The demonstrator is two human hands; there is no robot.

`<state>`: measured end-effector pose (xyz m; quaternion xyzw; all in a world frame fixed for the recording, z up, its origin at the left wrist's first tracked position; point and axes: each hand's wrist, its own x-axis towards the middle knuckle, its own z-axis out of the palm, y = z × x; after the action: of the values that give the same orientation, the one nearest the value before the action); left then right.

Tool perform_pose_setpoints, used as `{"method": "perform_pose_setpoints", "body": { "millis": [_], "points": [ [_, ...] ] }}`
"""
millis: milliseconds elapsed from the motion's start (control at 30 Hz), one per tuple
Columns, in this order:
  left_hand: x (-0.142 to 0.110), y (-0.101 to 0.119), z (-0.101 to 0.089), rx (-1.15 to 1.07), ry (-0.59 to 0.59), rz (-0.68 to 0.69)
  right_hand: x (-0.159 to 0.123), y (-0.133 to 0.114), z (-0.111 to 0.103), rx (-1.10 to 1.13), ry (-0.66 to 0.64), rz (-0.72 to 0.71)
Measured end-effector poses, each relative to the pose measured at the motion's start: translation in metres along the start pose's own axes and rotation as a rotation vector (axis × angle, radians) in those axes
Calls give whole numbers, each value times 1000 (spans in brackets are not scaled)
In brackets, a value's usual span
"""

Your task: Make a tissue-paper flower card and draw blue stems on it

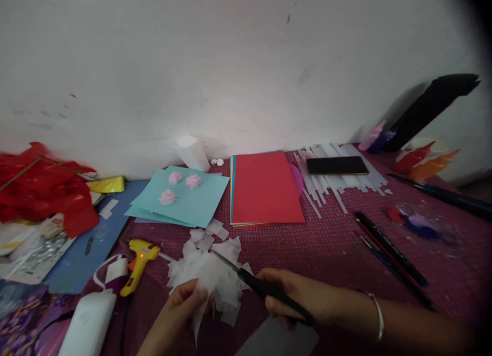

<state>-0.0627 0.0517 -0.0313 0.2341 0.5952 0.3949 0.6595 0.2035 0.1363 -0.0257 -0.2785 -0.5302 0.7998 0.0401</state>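
Between its thumb and fingers, my left hand (183, 303) pinches a thin white piece of paper (208, 276). My right hand (294, 294) grips black-handled scissors (258, 284), whose blades point up and left over the paper. Whether the blades touch the held piece, I cannot tell. Beneath them lies a loose pile of cut white paper pieces (228, 294). A larger white sheet (279, 338) rests on the table below my right hand, partly out of frame.
A yellow glue gun (140, 263) with a lit orange light lies left, near a white power strip (90, 320). Behind are light-blue sheets (203, 197) bearing three pink paper puffs (168, 197), red paper (267, 192), and a phone (338, 165) on glue sticks. Pens (390, 248) lie right.
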Motion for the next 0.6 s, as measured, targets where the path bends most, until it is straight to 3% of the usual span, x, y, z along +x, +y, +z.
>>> {"method": "perform_pose_setpoints", "body": {
  "millis": [100, 300, 600],
  "points": [
    [-1, 3, 1, -2, 66, 4, -5, 3, -7, -1, -93, -81],
    [3, 5, 10, -82, 161, -20, -20, 7, -16, -10, -211, -65],
    [5, 8, 17, 87, 2, 0, -3, 5, -6, 34, -207, -3]
  ]
}}
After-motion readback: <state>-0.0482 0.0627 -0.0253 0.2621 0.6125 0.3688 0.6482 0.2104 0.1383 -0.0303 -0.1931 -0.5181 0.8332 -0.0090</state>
